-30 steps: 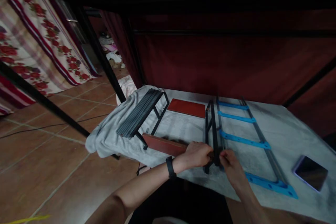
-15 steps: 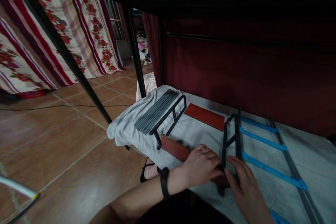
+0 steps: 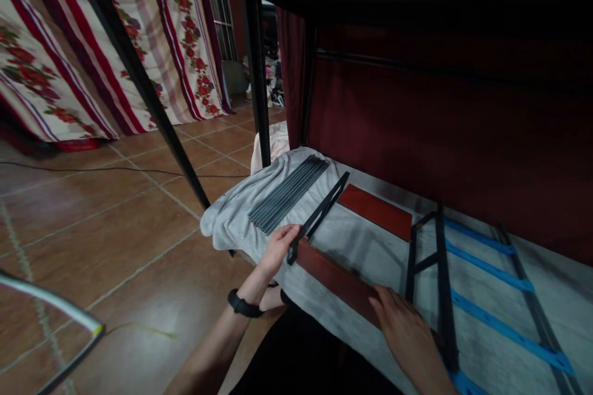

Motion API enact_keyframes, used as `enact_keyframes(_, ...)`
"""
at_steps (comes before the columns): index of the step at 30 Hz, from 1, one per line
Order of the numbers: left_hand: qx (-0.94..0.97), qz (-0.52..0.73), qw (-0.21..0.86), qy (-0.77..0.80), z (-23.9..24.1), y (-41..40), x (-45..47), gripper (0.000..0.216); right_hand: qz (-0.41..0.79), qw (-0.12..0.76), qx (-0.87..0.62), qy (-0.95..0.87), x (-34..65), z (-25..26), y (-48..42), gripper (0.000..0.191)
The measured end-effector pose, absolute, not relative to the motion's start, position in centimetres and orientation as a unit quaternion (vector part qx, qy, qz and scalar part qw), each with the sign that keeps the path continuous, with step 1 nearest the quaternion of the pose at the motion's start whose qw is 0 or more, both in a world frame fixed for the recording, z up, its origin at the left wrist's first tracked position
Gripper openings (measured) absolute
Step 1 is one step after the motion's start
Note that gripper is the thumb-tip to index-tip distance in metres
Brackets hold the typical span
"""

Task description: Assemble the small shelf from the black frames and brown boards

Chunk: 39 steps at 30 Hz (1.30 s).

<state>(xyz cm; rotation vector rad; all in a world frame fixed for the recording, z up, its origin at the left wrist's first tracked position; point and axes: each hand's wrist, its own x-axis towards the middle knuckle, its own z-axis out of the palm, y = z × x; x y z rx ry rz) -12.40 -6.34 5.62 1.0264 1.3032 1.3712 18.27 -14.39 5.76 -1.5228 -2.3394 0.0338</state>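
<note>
My left hand (image 3: 279,245), a dark band on its wrist, pinches the near end of a black metal side frame (image 3: 324,205). This frame leans over beside the left end of a reddish-brown board (image 3: 336,278) standing on edge. Farther right, my right hand (image 3: 405,327) grips that board over its top edge, with the fingertips partly hidden. A second black frame (image 3: 425,264) stands beyond the right hand. Between the two frames, toward the back, another reddish-brown board (image 3: 377,211) lies on the cloth.
Several grey metal rods (image 3: 290,194) lie side by side on the grey blanket (image 3: 225,213) at left. Blue slats (image 3: 491,265) joined to dark rails are at right. Black bed posts (image 3: 258,86) and a dark overhead bunk surround the bed. A white bent tube (image 3: 50,302) is at lower left.
My left hand has gone from the board's right end to the left black frame, which now leans over. My right hand has shifted onto the board. The view has turned slightly.
</note>
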Motion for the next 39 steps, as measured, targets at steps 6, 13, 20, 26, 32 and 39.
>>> enact_keyframes(6, 0.376, 0.597, 0.491, 0.510, 6.3, -5.5, -10.9, 0.041, 0.002, 0.183, -0.541, -0.821, 18.5, 5.6, -14.4, 0.030)
enact_keyframes(13, 0.275, 0.627, 0.545, 0.483, 5.8, -5.7, -10.3, 0.037, -0.017, 0.172, -0.548, -0.818, 18.5, 5.6, -14.6, 0.032)
enact_keyframes(20, 0.263, 0.611, 0.565, 0.487, 5.5, -6.0, -10.5, 0.034, -0.006, 0.171, -0.551, -0.817, 19.4, 5.6, -14.8, 0.031)
enact_keyframes(26, 0.271, 0.628, 0.558, 0.470, 3.6, -6.4, -10.9, 0.033, -0.008, 0.149, -0.554, -0.819, 18.5, 5.8, -14.4, 0.031)
enact_keyframes(32, 0.305, 0.605, 0.522, 0.518, 2.5, -7.5, -10.9, 0.037, 0.026, 0.113, -0.528, -0.841, 13.3, 8.0, -11.7, 0.046)
enact_keyframes(39, 0.294, 0.613, 0.510, 0.528, -0.2, -8.2, -12.1, 0.029, 0.126, 0.054, -0.459, -0.878, 5.5, 11.7, -7.7, 0.068)
